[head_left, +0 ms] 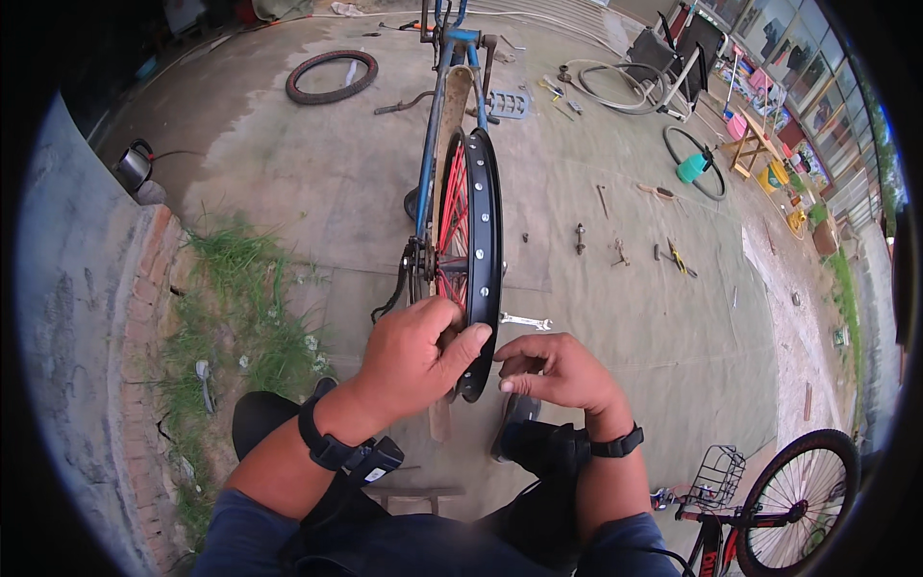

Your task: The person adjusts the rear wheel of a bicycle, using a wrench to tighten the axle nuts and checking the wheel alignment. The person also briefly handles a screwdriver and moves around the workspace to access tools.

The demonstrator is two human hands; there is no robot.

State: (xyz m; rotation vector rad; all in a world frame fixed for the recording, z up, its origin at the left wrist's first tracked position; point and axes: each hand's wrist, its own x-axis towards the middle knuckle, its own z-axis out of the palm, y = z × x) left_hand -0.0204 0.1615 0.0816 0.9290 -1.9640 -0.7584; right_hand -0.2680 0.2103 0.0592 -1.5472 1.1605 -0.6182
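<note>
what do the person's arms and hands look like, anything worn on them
Both hands are bare, no gloves. The left hand has a black strap at the wrist with a small black boxy device clipped to it. The right hand has a thinner black wristband. Dark blue sleeves are pushed up, leaving the forearms bare.

Spanner (525, 321) on ground right of wheel rim (484, 260)

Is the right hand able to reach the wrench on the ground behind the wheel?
Probably yes. The right hand hovers beside the black rim, and the wrench lies just beyond it on bare ground, with nothing between them.
</note>
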